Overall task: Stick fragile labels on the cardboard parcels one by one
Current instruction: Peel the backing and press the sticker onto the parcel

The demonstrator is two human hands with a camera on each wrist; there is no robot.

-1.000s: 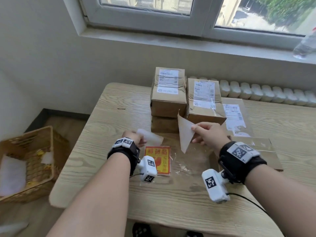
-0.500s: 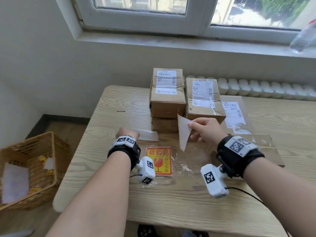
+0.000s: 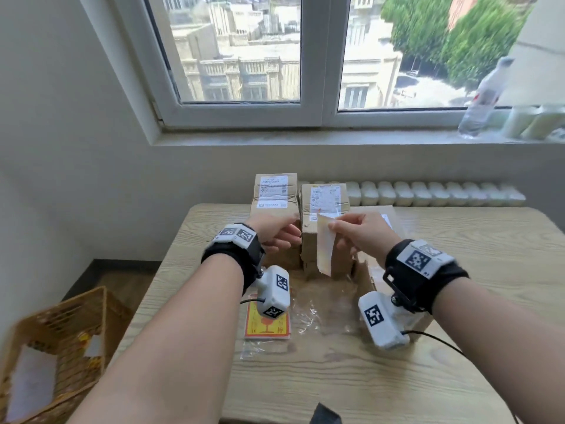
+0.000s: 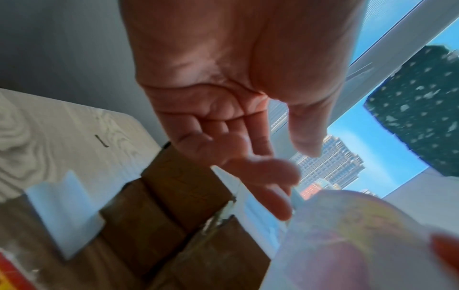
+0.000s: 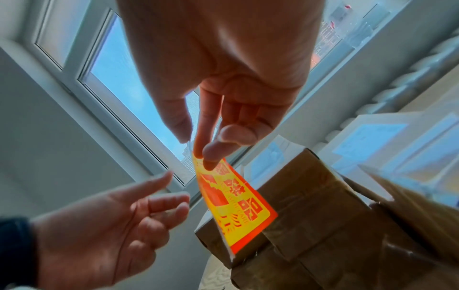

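Observation:
Two stacks of brown cardboard parcels (image 3: 324, 206) with white shipping labels stand at the table's far middle. My right hand (image 3: 331, 228) pinches the top edge of a fragile label (image 3: 324, 252) between thumb and forefinger. The label hangs in front of the right-hand parcel, pale back toward me; the right wrist view shows its yellow and red face (image 5: 233, 200) beside the parcel (image 5: 310, 212). My left hand (image 3: 290, 240) is open and holds nothing, just left of the label, in front of the left parcel (image 3: 273, 197). A pile of fragile labels (image 3: 267, 327) lies in clear plastic under my left wrist.
A wicker basket (image 3: 58, 341) with white scraps stands on the floor at the left. A flat parcel (image 3: 386, 217) lies behind my right hand. A plastic bottle (image 3: 483, 96) stands on the window sill. A white backing sheet (image 4: 67, 208) lies by the parcels.
My left hand has laid the white backing sheet down and risen toward the parcels. My right hand has carried the label forward and up, in front of the right parcel.

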